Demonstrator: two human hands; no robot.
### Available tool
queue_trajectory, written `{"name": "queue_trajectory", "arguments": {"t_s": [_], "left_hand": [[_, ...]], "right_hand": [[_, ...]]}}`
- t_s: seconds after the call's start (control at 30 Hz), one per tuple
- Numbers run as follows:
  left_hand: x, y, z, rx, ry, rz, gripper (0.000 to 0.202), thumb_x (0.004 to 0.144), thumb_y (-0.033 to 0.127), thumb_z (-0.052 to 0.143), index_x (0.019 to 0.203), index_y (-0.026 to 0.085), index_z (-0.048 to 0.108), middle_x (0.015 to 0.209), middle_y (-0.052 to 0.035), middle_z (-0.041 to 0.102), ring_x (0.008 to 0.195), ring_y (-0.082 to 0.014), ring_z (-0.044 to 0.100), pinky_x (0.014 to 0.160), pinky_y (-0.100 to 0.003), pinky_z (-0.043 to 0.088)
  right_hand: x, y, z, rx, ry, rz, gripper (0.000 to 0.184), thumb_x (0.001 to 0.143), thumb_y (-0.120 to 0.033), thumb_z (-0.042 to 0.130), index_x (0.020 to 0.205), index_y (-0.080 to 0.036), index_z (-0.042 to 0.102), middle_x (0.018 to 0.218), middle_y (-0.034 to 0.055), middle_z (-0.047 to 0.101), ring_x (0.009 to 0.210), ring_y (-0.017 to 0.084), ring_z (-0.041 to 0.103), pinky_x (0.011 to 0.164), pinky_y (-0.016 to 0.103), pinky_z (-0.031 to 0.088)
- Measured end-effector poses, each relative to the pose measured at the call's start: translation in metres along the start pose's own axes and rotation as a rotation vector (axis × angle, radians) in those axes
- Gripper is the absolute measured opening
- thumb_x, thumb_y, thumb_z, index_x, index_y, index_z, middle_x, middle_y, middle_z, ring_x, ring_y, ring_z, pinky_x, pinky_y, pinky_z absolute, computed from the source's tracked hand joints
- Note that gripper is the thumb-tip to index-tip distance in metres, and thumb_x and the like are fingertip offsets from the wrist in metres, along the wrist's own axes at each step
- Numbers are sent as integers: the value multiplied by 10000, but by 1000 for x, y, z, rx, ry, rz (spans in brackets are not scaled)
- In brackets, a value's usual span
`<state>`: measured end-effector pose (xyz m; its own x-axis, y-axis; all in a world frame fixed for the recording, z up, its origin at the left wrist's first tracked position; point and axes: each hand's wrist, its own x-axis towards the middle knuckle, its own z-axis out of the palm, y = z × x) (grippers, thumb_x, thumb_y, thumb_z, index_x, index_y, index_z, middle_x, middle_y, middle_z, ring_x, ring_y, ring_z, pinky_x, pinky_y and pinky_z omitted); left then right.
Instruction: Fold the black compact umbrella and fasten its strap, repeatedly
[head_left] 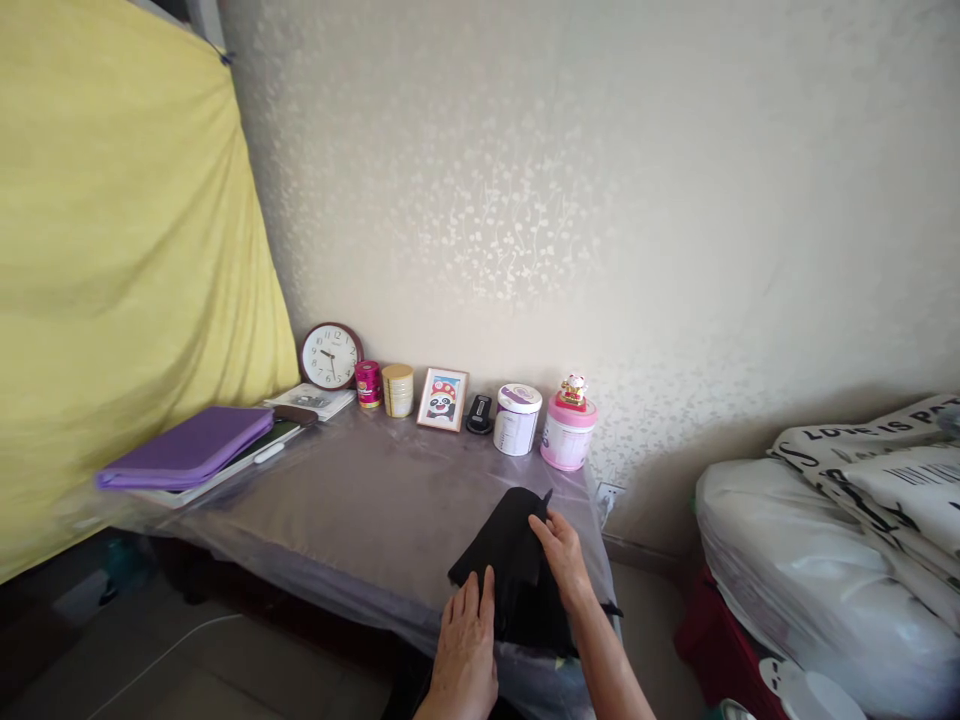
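Observation:
A black cloth point(517, 550) lies partly folded at the front right corner of the table, its lower part reaching the front edge. My left hand point(466, 640) rests against its near left side, fingers stretched out and fairly flat. With thumb and fingers my right hand point(561, 555) pinches the upper right edge of the cloth, where a small dark tip sticks up. A thin black end of material shows to the right of my right wrist. What kind of item the cloth is, I cannot tell.
Along the wall stand a clock point(330, 356), a pink tin point(368, 385), a yellow-lidded jar point(398, 392), a panda picture point(442, 400), a black device point(478, 413), a white tub point(516, 425) and a pink tub point(566, 440). A purple folder point(191, 445) lies left; bagged bedding point(810, 560) sits right.

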<state>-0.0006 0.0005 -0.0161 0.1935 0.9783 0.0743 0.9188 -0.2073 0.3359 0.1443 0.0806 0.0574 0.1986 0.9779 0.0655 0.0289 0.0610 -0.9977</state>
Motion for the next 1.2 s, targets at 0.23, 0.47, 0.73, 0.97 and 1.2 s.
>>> {"name": "queue_trajectory", "arguments": {"t_s": [0.23,0.47,0.73,0.97,1.2], "left_hand": [[-1,1,-12,-79,-68,-6,642,673,191,428,1306,101,374,1428,-151,251,1292,-261,257,1055,-383,175],[-1,-1,-15,-121,-42,11,631,657,219,458,1275,99,416,1392,-144,328,1279,-259,283,1065,-396,162],[-5,-11,-2,-34,89,-28,640,687,181,442,1310,75,338,1334,-142,403,1219,-238,370,1016,-373,296],[-4,5,-31,-50,308,231,306,780,216,414,1049,208,560,1240,-59,496,1125,-209,464,965,-383,376],[15,-1,-8,23,325,321,487,773,265,454,1258,224,438,1316,-38,462,1206,-224,410,1002,-418,354]], "right_hand": [[24,23,29,-101,36,-25,454,627,-435,635,987,-158,630,799,60,683,802,229,636,640,290,500],[34,35,39,-368,11,-7,462,685,-392,582,1075,-144,588,857,76,675,744,203,636,614,278,481],[37,36,40,-493,-116,-16,386,748,-379,508,1043,-133,544,676,24,665,646,172,632,595,263,452],[24,21,42,-457,-317,-132,242,804,-336,409,901,-178,563,675,8,689,652,143,641,668,260,464],[4,16,44,-643,-431,-299,242,814,-223,404,952,-223,603,773,-18,708,749,142,629,718,260,445]]}}
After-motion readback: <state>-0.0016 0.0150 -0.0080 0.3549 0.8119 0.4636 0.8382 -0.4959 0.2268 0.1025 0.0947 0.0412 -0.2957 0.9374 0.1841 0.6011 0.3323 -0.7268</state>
